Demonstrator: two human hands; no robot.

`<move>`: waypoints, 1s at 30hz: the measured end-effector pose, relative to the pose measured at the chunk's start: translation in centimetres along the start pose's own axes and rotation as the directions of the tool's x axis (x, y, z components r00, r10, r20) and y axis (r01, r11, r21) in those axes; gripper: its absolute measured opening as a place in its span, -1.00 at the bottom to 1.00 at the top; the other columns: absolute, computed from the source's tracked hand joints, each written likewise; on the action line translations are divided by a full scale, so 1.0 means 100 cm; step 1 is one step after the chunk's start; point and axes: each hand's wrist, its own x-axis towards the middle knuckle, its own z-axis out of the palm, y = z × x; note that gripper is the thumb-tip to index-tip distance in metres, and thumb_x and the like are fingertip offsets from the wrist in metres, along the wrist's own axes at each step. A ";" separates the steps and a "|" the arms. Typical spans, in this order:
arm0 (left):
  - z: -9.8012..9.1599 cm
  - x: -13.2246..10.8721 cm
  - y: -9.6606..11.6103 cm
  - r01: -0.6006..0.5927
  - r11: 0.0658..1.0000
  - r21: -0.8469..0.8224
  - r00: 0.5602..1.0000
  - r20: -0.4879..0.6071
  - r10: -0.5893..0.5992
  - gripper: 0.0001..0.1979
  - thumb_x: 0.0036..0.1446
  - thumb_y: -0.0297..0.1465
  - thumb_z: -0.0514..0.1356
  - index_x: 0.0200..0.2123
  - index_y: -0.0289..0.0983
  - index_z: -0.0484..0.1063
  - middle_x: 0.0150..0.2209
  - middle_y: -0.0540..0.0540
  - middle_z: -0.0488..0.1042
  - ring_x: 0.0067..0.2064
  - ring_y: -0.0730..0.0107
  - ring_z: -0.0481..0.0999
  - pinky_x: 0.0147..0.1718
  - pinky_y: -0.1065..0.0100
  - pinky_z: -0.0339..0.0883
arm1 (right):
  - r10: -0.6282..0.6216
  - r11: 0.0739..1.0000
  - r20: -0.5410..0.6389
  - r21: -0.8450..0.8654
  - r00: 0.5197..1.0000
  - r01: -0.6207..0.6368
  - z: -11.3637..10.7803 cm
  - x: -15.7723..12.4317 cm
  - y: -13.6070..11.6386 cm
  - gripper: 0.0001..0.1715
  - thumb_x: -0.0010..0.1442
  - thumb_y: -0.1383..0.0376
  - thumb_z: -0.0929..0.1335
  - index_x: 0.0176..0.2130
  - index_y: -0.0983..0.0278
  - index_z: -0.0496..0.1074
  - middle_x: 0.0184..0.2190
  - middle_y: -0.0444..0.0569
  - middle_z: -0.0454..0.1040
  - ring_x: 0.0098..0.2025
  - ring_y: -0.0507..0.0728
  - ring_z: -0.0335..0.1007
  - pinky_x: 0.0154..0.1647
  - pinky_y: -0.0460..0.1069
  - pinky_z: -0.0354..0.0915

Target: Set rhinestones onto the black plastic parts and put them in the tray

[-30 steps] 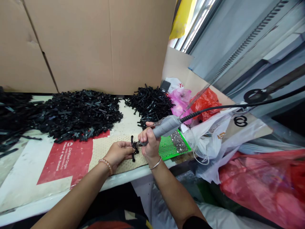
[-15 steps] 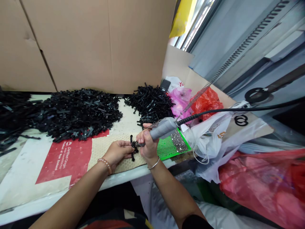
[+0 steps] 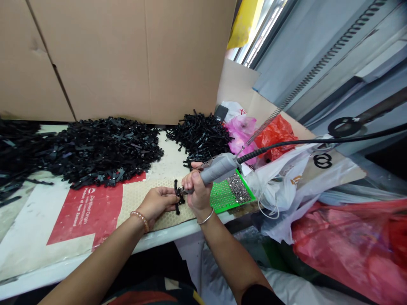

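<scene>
My left hand (image 3: 158,204) pinches a small black plastic part (image 3: 177,208) over the beige textured mat (image 3: 132,199). Wrapped round a grey electric screwdriver (image 3: 219,168) is my right hand (image 3: 199,192); the tool leans down to the left and its tip meets the black part. The exact contact point is partly hidden by my fingers. Just right of my right hand lies a green tray (image 3: 219,199) with rows of holes and many small metal screws (image 3: 238,188) heaped at its right side.
Piles of black parts (image 3: 111,148) lie along the cardboard wall (image 3: 111,55), with a smaller pile (image 3: 203,137) ahead of my hands. A black cable (image 3: 305,141) and coiled spring (image 3: 305,80) run up right from the tool. Plastic bags (image 3: 276,135) crowd the right.
</scene>
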 end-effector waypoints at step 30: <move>0.001 -0.002 0.002 0.019 1.000 -0.004 1.000 -0.004 -0.019 -0.63 -0.36 -0.50 0.43 -0.36 -0.40 0.47 -0.39 -0.10 0.52 -0.39 0.41 0.50 -0.40 0.45 0.41 | -0.048 0.999 0.018 0.003 0.999 0.048 -0.003 0.000 0.000 -0.65 0.11 0.11 0.39 -0.19 0.24 0.28 -0.66 -0.31 0.10 -0.68 -0.05 0.01 -0.60 -0.13 0.15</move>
